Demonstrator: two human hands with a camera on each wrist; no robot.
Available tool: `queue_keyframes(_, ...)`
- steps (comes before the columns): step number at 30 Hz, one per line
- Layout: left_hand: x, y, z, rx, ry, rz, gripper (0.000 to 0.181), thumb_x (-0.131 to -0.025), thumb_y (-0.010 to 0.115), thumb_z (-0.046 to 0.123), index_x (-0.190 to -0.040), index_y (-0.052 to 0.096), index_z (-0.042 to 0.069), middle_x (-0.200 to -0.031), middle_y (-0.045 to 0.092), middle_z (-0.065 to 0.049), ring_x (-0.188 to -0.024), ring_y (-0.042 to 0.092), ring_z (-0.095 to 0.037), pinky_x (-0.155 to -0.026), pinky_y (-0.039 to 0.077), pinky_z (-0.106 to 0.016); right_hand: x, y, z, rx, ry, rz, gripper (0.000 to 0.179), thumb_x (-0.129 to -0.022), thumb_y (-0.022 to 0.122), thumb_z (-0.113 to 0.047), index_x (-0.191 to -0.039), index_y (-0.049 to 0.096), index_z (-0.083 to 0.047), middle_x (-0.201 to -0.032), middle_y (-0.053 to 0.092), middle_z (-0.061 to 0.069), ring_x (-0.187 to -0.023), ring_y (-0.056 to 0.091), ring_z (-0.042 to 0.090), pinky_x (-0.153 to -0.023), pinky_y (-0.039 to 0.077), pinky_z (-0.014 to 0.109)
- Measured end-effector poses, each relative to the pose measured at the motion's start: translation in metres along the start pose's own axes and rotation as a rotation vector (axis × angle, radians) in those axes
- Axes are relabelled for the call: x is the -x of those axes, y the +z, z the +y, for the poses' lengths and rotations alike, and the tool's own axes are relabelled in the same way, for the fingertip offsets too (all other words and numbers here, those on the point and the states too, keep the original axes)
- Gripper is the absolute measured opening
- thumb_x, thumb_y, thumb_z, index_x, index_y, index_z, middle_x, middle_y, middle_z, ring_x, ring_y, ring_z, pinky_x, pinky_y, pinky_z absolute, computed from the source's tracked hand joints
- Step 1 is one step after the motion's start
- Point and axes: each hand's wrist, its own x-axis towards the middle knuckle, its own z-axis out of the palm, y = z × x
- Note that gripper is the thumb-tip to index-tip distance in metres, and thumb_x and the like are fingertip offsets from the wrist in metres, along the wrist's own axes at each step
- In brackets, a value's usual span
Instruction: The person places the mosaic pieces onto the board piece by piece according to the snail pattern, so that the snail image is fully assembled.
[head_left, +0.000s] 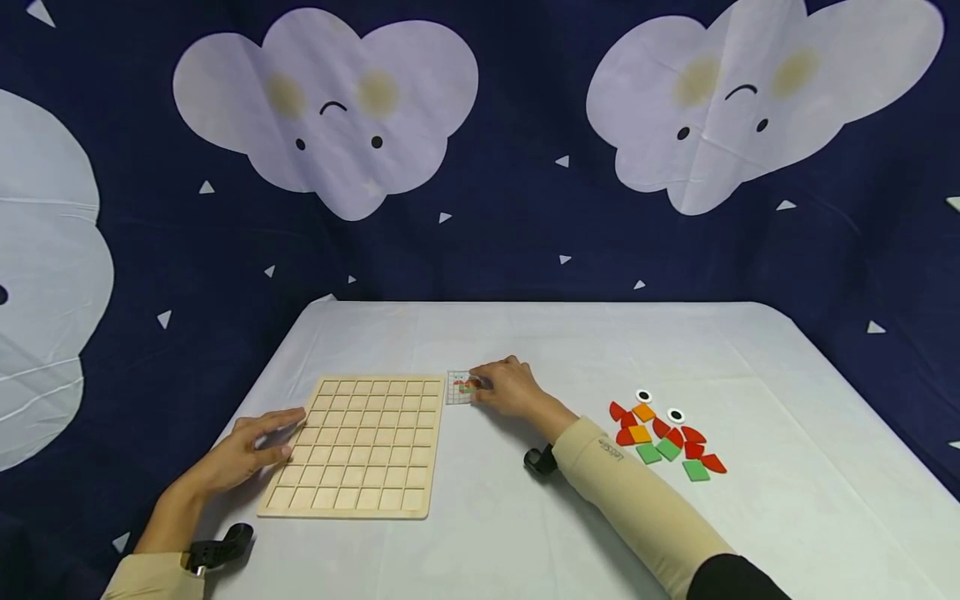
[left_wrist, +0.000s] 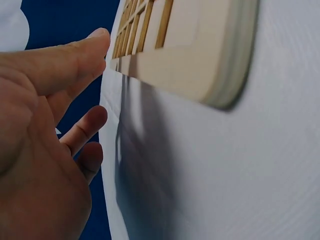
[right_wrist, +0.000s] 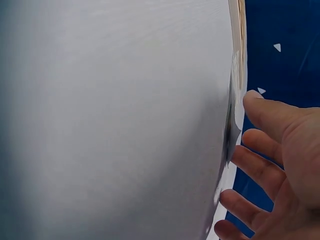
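Observation:
A square wooden grid board (head_left: 352, 454) lies flat on the white table, left of the middle. My left hand (head_left: 238, 452) is at the board's left edge, its fingers fairly straight; in the left wrist view that hand (left_wrist: 40, 115) has thumb and fingers apart, with nothing between them. Just right of the board's top right corner lies a small picture card (head_left: 457, 388) with a printed grid and coloured shapes. Over the card's right part is my right hand (head_left: 513, 390), covering some of it. In the right wrist view its fingers touch the card (right_wrist: 233, 125) and the thumb stands apart.
Toward the right of the white table (head_left: 525, 533) lies a loose group of flat pieces: red quarter circles (head_left: 714, 463), green squares (head_left: 696, 471), orange squares (head_left: 643, 412) and two round eye pieces (head_left: 676, 415). A dark blue cloth (head_left: 525, 250) with clouds hangs behind.

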Motion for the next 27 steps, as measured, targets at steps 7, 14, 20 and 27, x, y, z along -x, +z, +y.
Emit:
queue_keyframes(7,0.001,0.000,-0.010,0.008,0.195,-0.017,0.045,-0.085,0.062,0.009,-0.128,0.055,-0.005,-0.134,0.037,0.033,-0.122,0.018,0.027,-0.091,0.010,0.003,-0.001,0.000,0.001,0.022,-0.003,0.005,0.039,-0.084,0.069,-0.028,-0.121,0.065,-0.019,-0.128,0.063,0.001,-0.117,0.047,0.032,-0.093,0.035,0.048)
queue_keyframes(14,0.003,0.001,-0.009,0.015,0.135,-0.033,0.046,-0.085,0.062,0.012,-0.128,0.055,-0.004,-0.134,0.034,0.037,-0.122,0.017,0.019,-0.094,0.010,-0.008,-0.001,0.001,0.003,0.088,-0.025,0.017,0.032,-0.085,0.068,-0.024,-0.116,0.068,-0.019,-0.130,0.061,-0.001,-0.114,0.047,0.031,-0.090,0.035,0.046)
queue_keyframes(20,0.003,0.003,-0.009,0.031,0.038,-0.045,0.051,-0.086,0.062,0.018,-0.132,0.053,0.001,-0.146,0.039,0.014,-0.124,0.016,-0.002,-0.099,0.011,-0.032,0.002,-0.001,0.007,0.121,-0.026,0.019,0.030,-0.085,0.068,-0.023,-0.115,0.069,-0.020,-0.131,0.060,-0.004,-0.114,0.047,0.030,-0.089,0.036,0.045)
queue_keyframes(27,0.004,0.005,-0.006,0.009,0.050,-0.025,0.050,-0.086,0.062,0.017,-0.132,0.052,0.000,-0.146,0.043,0.006,-0.108,0.023,0.003,-0.086,0.018,-0.023,0.010,-0.007,0.019,0.098,-0.017,0.032,0.030,-0.083,0.069,-0.022,-0.113,0.070,-0.020,-0.130,0.061,-0.002,-0.112,0.047,0.030,-0.087,0.035,0.045)
